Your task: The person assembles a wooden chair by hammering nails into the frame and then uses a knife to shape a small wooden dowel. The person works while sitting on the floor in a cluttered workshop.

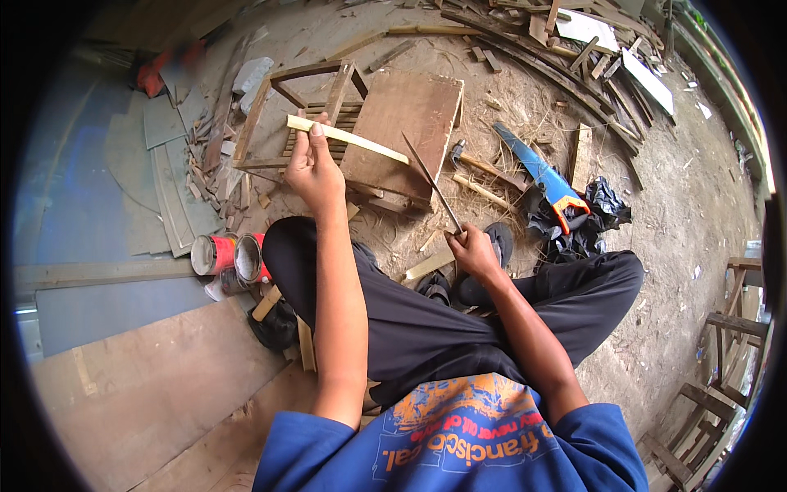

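Observation:
My left hand [316, 170] is closed with thumb and fingers pinching one end of a pale bamboo strip [362, 142]. The strip slants down to the right over a brown wooden block or bench [406, 102]. In my right hand [475, 252] is a long, narrow knife [435, 185], gripped by its handle, most of which my fingers hide. Its thin blade points up and away, its tip close to the strip's free end. Whether blade and strip touch, I cannot tell.
A slatted wooden frame [334, 92] stands left of the block. On its right lie a hammer [490, 169], a blue handsaw [531, 157] and black plastic [608, 205]. Red cans [215, 255] stand by my left knee. Scrap wood [557, 74] is piled far right.

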{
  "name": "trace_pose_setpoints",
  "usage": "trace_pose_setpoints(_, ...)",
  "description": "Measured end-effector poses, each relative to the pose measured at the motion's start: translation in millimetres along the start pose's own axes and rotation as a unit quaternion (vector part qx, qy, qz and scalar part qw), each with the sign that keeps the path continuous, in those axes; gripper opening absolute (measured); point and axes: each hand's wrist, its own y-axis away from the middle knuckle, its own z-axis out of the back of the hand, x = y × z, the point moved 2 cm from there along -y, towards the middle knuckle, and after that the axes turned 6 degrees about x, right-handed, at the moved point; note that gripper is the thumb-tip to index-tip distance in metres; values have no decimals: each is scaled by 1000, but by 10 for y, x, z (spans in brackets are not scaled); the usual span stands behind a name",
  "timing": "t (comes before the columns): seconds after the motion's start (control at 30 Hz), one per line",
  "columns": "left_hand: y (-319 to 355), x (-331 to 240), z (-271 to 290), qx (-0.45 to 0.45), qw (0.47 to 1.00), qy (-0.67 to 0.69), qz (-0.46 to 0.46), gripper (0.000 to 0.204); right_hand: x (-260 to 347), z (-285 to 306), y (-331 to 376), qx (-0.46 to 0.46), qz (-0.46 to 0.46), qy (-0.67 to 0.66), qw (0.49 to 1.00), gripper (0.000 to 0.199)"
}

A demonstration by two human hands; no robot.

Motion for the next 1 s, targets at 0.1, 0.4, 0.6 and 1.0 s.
trace_pose_setpoints(0.1,8,29,-29,3,999,35,27,42,-51,-24,-38,-20,17,-4,1000,38)
trace_pose_setpoints(0.4,121,-62,-148,50,998,33,0,31,128,35,37,-1,-9,6,1000,38)
trace_pose_setpoints(0.6,117,-123,-204,118,992,37,-17,30,574,161,184,-79,53,-27,995,30)
trace_pose_setpoints(1.0,364,-292,-407,176,984,-21,-1,17,2163,775,652,-86,250,-99,959,40)
